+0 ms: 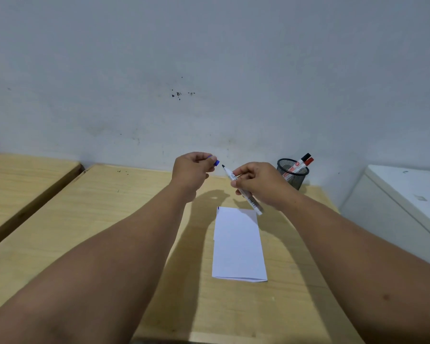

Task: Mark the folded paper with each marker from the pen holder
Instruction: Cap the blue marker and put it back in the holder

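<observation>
A white folded paper (238, 244) lies on the wooden table (109, 232), with a small blue mark at its far left corner. Above its far end, my right hand (261, 184) grips an uncapped marker (252, 201), its dark tip pointing up and left. My left hand (193, 171) is closed on the blue cap (216, 162), held a short gap from the tip. A black mesh pen holder (293, 173) stands at the far right of the table, with a black-capped marker (302, 160) and a red-capped marker (305, 163) in it.
A grey wall runs right behind the table. A second wooden table (23, 180) stands to the left across a narrow gap. A white cabinet or appliance (402, 202) sits close to the right of the table.
</observation>
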